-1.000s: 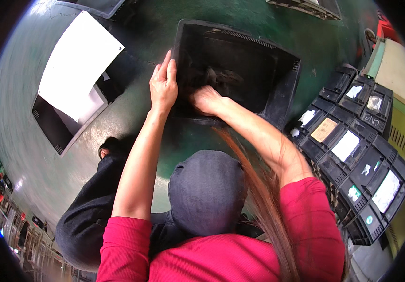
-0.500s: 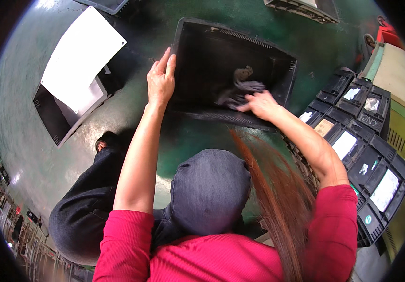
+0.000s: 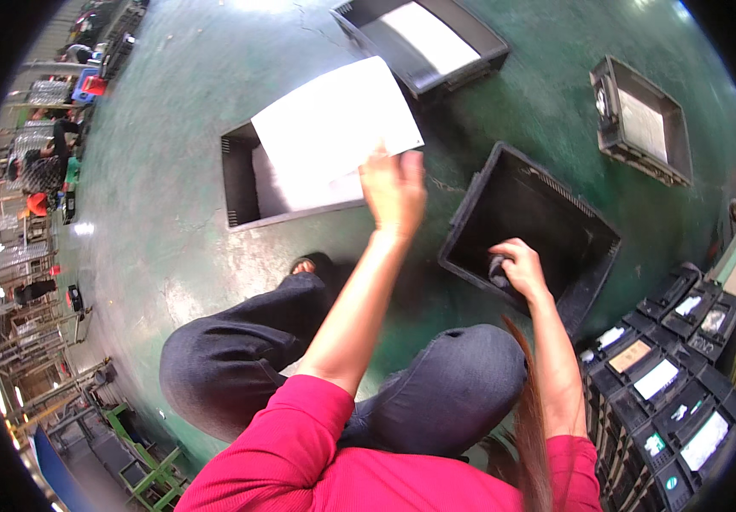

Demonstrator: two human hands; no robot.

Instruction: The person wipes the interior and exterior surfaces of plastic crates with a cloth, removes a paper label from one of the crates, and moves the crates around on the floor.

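Observation:
My right hand (image 3: 522,271) is closed round a bunched dark cloth (image 3: 498,271) over the near side of a black plastic crate (image 3: 547,183). The inside of that crate is dark and its bottom hard to make out. My left hand (image 3: 395,194), slightly blurred, reaches to the lower right edge of a white sheet (image 3: 334,119), with its fingers stretched out and apart. Whether the fingertips touch the sheet I cannot tell. The sheet lies slanted across a second black crate (image 3: 240,175), with pale material partly showing beneath it.
Beyond the sheet stands another black crate (image 3: 492,51) with a white sheet in it. A smaller crate (image 3: 604,128) is at the far right. Stacked black bins with labels (image 3: 667,384) stand close on my right. Racks and people are at the far left.
My left hand has let go of the black crate's rim and moved left to the white sheet. My right hand has gathered up the cloth inside the crate. The view has swung left.

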